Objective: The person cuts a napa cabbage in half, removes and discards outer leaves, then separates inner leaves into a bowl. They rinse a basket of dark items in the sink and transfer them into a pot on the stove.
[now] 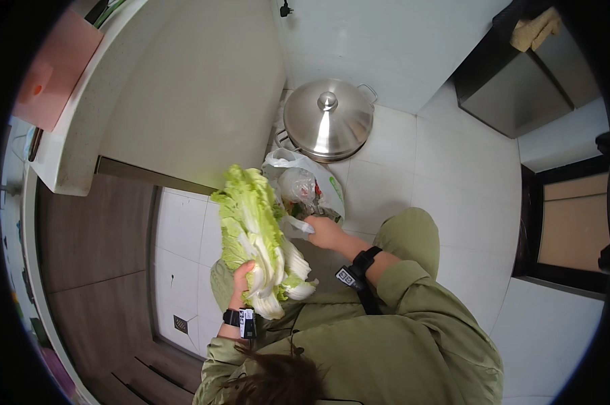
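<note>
Pale green Chinese cabbage leaves with white stems lean in a large bunch against my left hand, whose fingers wrap the lower stems at the left side. To the right, my right hand is closed on a handle of a white plastic bag standing on the floor. Inside the bag lie a crumpled clear plastic bag and bits of red and green stuff that I cannot identify. The cabbage hides the bag's near left side.
A large stainless steel pot with a domed lid sits on the tiled floor behind the bag. A counter with a pink box rises at the left. Brown cabinet doors are below it. A floor drain lies at lower left.
</note>
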{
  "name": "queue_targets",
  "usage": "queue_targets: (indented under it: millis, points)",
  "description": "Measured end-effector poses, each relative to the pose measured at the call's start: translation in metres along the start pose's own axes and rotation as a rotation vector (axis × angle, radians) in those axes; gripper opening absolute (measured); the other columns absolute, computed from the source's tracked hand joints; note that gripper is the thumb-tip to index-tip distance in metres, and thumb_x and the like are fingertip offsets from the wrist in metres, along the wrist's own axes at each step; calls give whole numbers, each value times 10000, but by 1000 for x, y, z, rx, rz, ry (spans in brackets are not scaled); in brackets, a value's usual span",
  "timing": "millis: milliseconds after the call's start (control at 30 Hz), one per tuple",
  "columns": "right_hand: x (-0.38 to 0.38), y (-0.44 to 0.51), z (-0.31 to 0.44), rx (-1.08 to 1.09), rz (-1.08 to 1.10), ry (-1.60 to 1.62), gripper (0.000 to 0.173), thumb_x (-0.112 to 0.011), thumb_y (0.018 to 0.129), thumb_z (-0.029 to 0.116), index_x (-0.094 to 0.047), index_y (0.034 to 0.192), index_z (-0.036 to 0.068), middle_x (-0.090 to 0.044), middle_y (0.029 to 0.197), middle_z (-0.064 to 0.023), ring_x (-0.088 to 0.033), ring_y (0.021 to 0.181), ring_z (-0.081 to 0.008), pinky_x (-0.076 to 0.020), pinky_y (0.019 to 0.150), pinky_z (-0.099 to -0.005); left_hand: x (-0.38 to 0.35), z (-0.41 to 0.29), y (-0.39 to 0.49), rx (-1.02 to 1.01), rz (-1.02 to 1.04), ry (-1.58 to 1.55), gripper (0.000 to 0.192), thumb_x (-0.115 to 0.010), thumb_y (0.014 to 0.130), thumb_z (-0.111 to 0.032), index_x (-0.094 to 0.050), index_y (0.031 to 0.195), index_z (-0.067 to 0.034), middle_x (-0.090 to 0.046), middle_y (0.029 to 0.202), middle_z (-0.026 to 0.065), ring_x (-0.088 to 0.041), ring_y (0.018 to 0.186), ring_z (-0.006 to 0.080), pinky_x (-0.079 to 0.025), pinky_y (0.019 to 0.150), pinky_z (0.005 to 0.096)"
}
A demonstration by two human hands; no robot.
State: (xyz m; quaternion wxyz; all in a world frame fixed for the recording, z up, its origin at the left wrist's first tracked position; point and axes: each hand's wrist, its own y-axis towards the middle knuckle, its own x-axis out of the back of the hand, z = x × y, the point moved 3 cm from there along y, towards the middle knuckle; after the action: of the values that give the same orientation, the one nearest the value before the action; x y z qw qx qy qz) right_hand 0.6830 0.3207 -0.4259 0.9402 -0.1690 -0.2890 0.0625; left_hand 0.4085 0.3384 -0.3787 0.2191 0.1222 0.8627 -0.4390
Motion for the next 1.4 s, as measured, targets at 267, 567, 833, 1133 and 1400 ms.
queue_targets:
  millis: [267, 567, 833, 1133, 1400]
  points:
    - [-15, -23, -11, 284, 90, -35, 324, -635, 782, 147, -568, 1052, -18, -611, 942, -253, -587, 885, -416, -474, 762, -473, -57, -14, 3, 284, 101, 15, 346, -558, 850, -212, -610, 1105, 16, -668, 1027, 136, -663, 869, 247, -539, 796, 352]
    - [-32, -30, -33, 218, 198, 91, 387, -607, 767, 137, -577, 1146, 62, -620, 1060, -205, -579, 976, -400, -474, 833, -455, -119, -45, 42, 338, 107, 295, 324, -610, 847, -180, -585, 1106, 13, -661, 1014, 112, -656, 874, 208, -541, 777, 326]
    - [-21, -37, -17, 299, 198, -75, 357, -571, 768, 121, -602, 1123, 134, -639, 946, -126, -582, 953, -329, -461, 822, -433, -155, -50, 146, 468, 174, 546, 396, -655, 776, -132, -558, 1122, 34, -657, 1021, 140, -656, 887, 248, -543, 794, 366]
    - [-17, -46, -16, 385, 70, -127, 253, -592, 705, 105, -658, 943, 156, -628, 756, -77, -594, 759, -292, -413, 804, -403, -154, -27, 207, 288, 100, 251, 393, -639, 780, -102, -559, 1149, 7, -659, 1029, 152, -653, 899, 306, -545, 806, 421]
    - [-10, -52, -6, 404, 64, -313, 99, -592, 702, 173, -640, 776, 129, -610, 685, -68, -596, 701, -278, -392, 755, -394, -161, -22, 240, 311, 169, 2, 342, -613, 814, -125, -569, 1123, 14, -653, 1057, 164, -647, 933, 311, -532, 854, 447]
